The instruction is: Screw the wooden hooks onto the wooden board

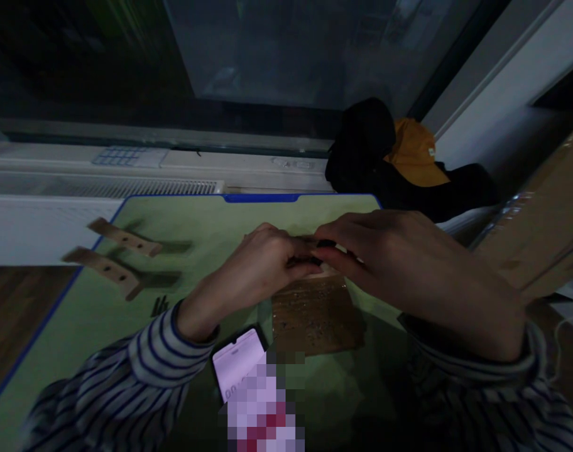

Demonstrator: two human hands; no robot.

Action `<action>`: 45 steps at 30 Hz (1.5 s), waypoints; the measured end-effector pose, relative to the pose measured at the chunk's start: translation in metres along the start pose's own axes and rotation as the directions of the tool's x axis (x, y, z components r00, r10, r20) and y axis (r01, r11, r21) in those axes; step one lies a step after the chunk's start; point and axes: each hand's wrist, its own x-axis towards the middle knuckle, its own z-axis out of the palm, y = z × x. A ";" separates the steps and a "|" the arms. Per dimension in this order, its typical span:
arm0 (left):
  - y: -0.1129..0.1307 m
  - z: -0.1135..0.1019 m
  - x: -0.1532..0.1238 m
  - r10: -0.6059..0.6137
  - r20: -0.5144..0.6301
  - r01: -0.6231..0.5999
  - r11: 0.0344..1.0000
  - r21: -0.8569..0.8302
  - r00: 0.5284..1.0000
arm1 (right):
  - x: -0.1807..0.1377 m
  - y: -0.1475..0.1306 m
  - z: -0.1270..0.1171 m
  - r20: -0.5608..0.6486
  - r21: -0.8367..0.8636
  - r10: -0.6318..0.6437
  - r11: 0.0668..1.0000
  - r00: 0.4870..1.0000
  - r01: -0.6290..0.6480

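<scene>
My left hand (267, 257) is closed, its fingers and thumb around a pale wooden piece (331, 274) that is mostly hidden. Close against it, my right hand (385, 257) pinches a small dark piece (326, 243) between thumb and fingers; its exact kind does not show. Both hands meet above the far edge of a brown, shiny-flecked flat sheet or packet (315, 317). To the left, two curved wooden parts (110, 270), each with two dark holes, stand on the green tabletop (206, 232). Several short dark screw-like pieces (159, 306) lie near my left wrist.
A phone (242, 364) showing a timer lies in front of me, partly pixelated. Behind the blue-edged table are a radiator (173, 186), a windowsill and a window. A yellow cap (416, 154) and dark cloth items sit at the back right. Cardboard (541, 220) stands at the right.
</scene>
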 end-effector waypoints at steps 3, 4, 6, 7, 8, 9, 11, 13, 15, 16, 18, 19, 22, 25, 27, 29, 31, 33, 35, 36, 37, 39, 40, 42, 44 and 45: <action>-0.001 0.001 0.000 0.023 -0.043 -0.021 0.999 0.046 0.999 | -0.002 0.001 -0.001 -0.012 0.048 -0.036 0.998 0.999 0.037; -0.001 0.001 0.000 0.034 -0.048 -0.031 0.998 0.059 0.998 | -0.004 0.001 -0.002 -0.026 0.065 -0.050 0.997 0.998 0.052; -0.001 0.001 0.000 0.044 -0.051 -0.040 0.996 0.074 0.998 | -0.007 0.002 -0.003 -0.069 0.077 -0.071 0.994 0.995 0.076; -0.001 0.001 0.000 0.043 -0.047 -0.040 0.996 0.076 0.998 | -0.009 0.002 -0.003 -0.086 0.071 -0.078 0.994 0.993 0.084; -0.001 0.001 0.000 0.041 -0.042 -0.038 0.997 0.074 0.998 | -0.010 0.002 -0.004 -0.097 0.063 -0.084 0.994 0.992 0.090; -0.002 0.001 0.000 0.038 -0.037 -0.035 0.997 0.071 0.999 | -0.011 0.003 -0.004 -0.100 0.057 -0.087 0.994 0.991 0.093; -0.002 0.002 0.000 0.031 -0.033 -0.028 0.997 0.070 0.999 | -0.011 0.003 -0.004 -0.084 0.061 -0.087 0.994 0.993 0.093; -0.002 0.003 0.000 0.019 -0.023 -0.017 0.998 0.062 1.000 | -0.010 0.003 -0.005 -0.065 0.073 -0.086 0.993 0.994 0.090; -0.003 0.003 0.000 0.011 -0.010 -0.010 0.999 0.044 1.000 | -0.010 0.003 -0.005 -0.045 0.080 -0.082 0.993 0.996 0.086; -0.003 0.004 0.000 0.007 -0.007 -0.007 0.999 0.037 1.000 | -0.009 0.003 -0.006 -0.038 0.082 -0.080 0.993 0.996 0.083; -0.003 0.003 0.000 0.000 -0.008 0.001 0.999 0.035 1.000 | -0.009 0.003 -0.007 -0.024 0.085 -0.071 0.994 0.997 0.073; -0.003 0.003 0.000 -0.002 -0.007 0.002 0.999 0.038 1.000 | -0.010 0.003 -0.007 -0.017 0.086 -0.067 0.994 0.998 0.068; -0.002 0.002 0.001 0.004 0.002 -0.004 0.999 0.045 1.000 | -0.011 0.003 -0.008 -0.010 0.085 -0.060 0.995 0.998 0.060; -0.001 0.002 0.001 0.007 0.009 -0.008 0.999 0.041 1.000 | -0.010 0.002 -0.008 -0.010 0.084 -0.053 0.995 0.999 0.054; -0.001 0.002 0.001 0.005 0.011 -0.005 1.000 0.028 1.000 | -0.010 0.002 -0.008 0.003 0.086 -0.049 0.995 0.999 0.049; 0.000 0.001 0.001 0.010 0.007 -0.010 1.000 0.021 1.000 | -0.009 0.002 -0.009 0.012 0.086 -0.049 0.995 0.999 0.048; 0.000 0.001 0.001 0.019 0.003 -0.019 1.000 0.025 1.000 | -0.009 0.002 -0.009 0.009 0.083 -0.049 0.995 0.999 0.048; 0.000 0.001 0.001 0.019 0.004 -0.019 0.999 0.028 1.000 | -0.009 0.002 -0.010 0.005 0.077 -0.047 0.996 0.999 0.046; 0.000 0.000 0.001 0.013 0.005 -0.013 0.999 0.029 1.000 | -0.009 0.003 -0.010 0.006 0.070 -0.048 0.996 0.999 0.047; 0.001 0.000 0.001 0.011 0.005 -0.011 1.000 0.028 1.000 | -0.009 0.003 -0.010 0.007 0.067 -0.050 0.997 0.999 0.049; 0.001 0.000 0.001 0.012 0.005 -0.012 0.999 0.030 1.000 | -0.010 0.002 -0.009 0.007 0.065 -0.051 0.997 0.999 0.050; 0.000 0.000 0.001 0.013 0.001 -0.013 0.999 0.043 1.000 | -0.010 0.002 -0.008 0.007 0.064 -0.052 0.997 0.999 0.052; 0.000 0.000 0.001 0.013 -0.002 -0.013 0.999 0.051 1.000 | -0.010 0.002 -0.008 0.006 0.067 -0.053 0.996 0.999 0.052; 0.000 0.001 0.001 0.010 -0.006 -0.010 0.998 0.059 1.000 | -0.010 0.002 -0.007 -0.001 0.075 -0.050 0.996 0.999 0.050; -0.001 0.001 0.000 0.007 -0.002 -0.007 0.999 0.048 1.000 | -0.010 0.002 -0.007 -0.009 0.089 -0.051 0.995 0.999 0.051; -0.001 0.001 0.000 0.008 0.004 -0.008 0.999 0.040 1.000 | -0.010 0.002 -0.007 -0.008 0.096 -0.050 0.994 0.999 0.051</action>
